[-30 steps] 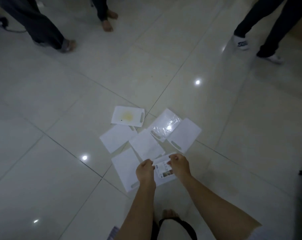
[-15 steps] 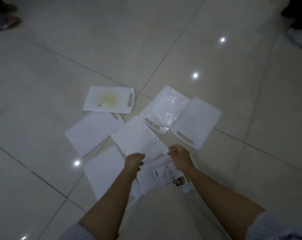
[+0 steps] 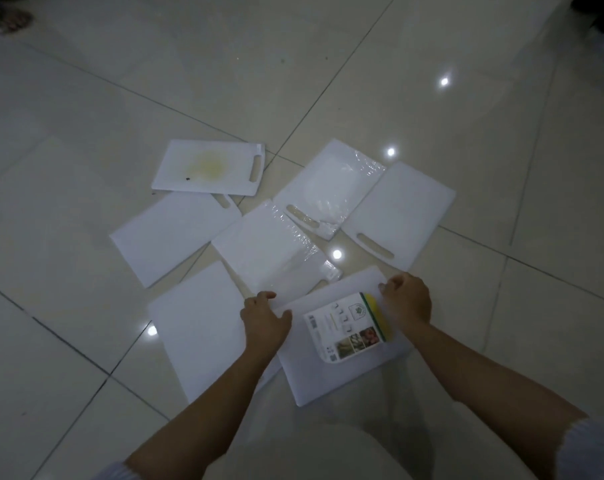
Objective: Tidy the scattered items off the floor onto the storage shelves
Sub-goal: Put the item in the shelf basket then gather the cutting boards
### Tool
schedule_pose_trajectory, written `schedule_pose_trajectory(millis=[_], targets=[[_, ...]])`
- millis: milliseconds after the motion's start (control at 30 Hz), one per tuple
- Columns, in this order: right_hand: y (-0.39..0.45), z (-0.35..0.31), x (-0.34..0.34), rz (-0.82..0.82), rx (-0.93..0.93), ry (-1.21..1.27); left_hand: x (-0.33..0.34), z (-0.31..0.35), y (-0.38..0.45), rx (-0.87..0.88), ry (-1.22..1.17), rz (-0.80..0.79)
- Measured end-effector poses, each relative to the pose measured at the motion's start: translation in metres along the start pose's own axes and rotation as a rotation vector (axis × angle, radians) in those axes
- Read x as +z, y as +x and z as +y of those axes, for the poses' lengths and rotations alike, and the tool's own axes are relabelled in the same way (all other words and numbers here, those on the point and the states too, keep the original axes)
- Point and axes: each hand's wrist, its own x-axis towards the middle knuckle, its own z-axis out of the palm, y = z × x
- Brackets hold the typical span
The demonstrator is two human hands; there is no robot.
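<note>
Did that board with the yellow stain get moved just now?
No. The stained board still lies with its handle end beside the same crossing of floor joints; only the camera has come closer.

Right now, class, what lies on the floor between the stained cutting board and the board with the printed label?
In the head view, between the stained board and the labelled board lies a plastic-wrapped white board.

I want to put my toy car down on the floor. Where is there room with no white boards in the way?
Bare tiles lie left of the plain board and the stained board, and right of the slotted board. Beyond the wrapped board the floor is open too. It is crowded in the middle, where boards overlap around the left hand and right hand holding the labelled board.
</note>
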Motion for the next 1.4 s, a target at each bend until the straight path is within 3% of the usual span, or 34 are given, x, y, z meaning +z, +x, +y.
schedule_pose_trajectory(millis=[133, 333, 500, 733, 900, 1033, 1133, 1200, 1267, 1333, 1400], targets=[[-0.01, 0.013, 0.001, 0.008, 0.022, -0.061, 0.008, -0.004, -0.019, -0.133, -0.17, 0.067], [0.0, 0.018, 0.001, -0.143, 0.146, -0.018, 0.003, -0.004, -0.025, -0.13, -0.279, 0.092], [-0.009, 0.002, -0.01, -0.213, 0.085, 0.098, -0.022, -0.004, -0.009, -0.131, -0.459, 0.166], [-0.028, -0.033, -0.032, -0.488, 0.021, 0.563, -0.079, -0.006, -0.001, -0.102, -0.859, 0.22], [-0.047, -0.062, -0.029, -0.501, -0.106, 0.771, -0.108, -0.015, -0.006, -0.063, -0.917, 0.333], [-0.061, -0.088, -0.018, -0.581, 0.039, 0.995, -0.123, -0.029, -0.014, -0.076, -0.845, 0.417], [-0.073, -0.103, -0.003, -0.674, 0.151, 1.175, -0.123, -0.041, -0.022, -0.197, -1.013, 0.499], [-0.084, -0.112, 0.008, -0.731, 0.183, 1.27, -0.118, -0.045, -0.028, -0.279, -1.185, 0.446], [-0.096, -0.121, 0.019, -0.781, 0.187, 1.262, -0.108, -0.041, -0.039, -0.292, -1.348, 0.28], [-0.112, -0.129, 0.03, -0.835, 0.184, 1.224, -0.098, -0.034, -0.045, -0.245, -1.42, 0.116], [-0.127, -0.133, 0.04, -0.902, 0.181, 1.21, -0.094, -0.034, -0.047, -0.226, -1.433, 0.053]])
